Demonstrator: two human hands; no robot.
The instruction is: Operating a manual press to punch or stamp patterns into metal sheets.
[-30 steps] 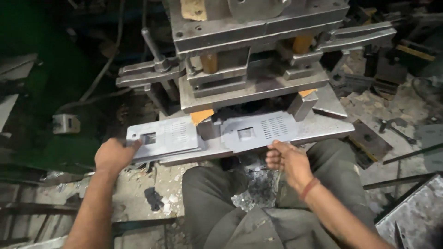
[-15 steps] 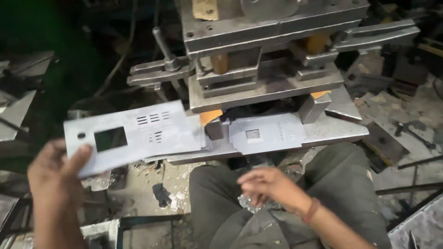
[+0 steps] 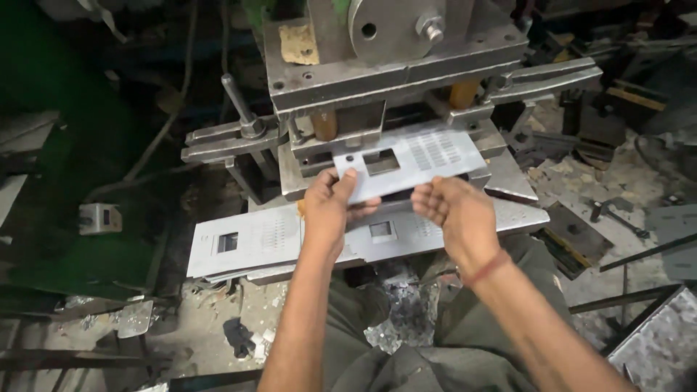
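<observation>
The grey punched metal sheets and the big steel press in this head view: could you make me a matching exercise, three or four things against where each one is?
Things:
1. Grey punched metal sheet with a square cut-out and slots
2. Stack of grey punched sheets
3. Round steel disc with a bolt
4. Red thread wristband

Places:
A. At the top of the press
B. On the right hand's wrist
C. Held by the left hand and right hand at the press opening
D. Lying flat, left of the left hand

Pairs: 1-C, 2-D, 3-A, 4-B
</observation>
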